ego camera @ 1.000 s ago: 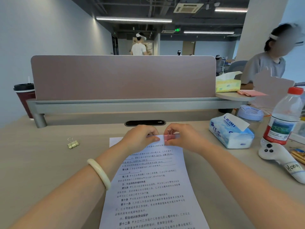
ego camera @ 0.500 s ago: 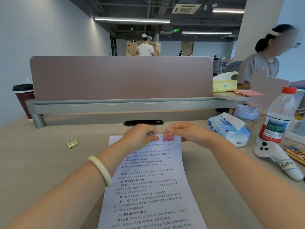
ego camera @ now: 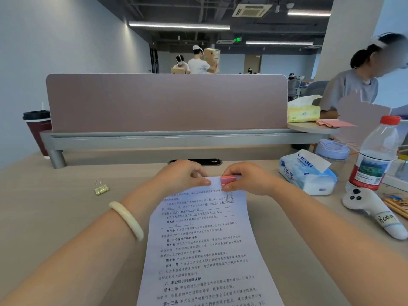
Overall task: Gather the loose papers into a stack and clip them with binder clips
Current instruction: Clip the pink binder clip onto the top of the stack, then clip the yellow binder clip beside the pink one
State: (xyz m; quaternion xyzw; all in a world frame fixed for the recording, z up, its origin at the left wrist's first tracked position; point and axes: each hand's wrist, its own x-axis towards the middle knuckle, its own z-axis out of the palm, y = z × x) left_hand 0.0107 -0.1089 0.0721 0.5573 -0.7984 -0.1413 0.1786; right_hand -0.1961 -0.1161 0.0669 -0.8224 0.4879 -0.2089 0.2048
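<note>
Pinching a pink binder clip point(ego camera: 228, 179) on the paper stack's point(ego camera: 205, 246) far edge, the right hand point(ego camera: 247, 178) works mid-tabletop; the left hand point(ego camera: 183, 175) pinches that edge beside it. A gold clip point(ego camera: 101, 189) lies toward the desk's point(ego camera: 55, 217) left edge.

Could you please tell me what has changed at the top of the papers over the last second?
On the pink binder clip, the wire handle that stood up a second ago now lies folded down on the papers. The right hand still grips the clip, the left hand still pinches the top edge beside it, and the gold binder clip has not moved.
</note>
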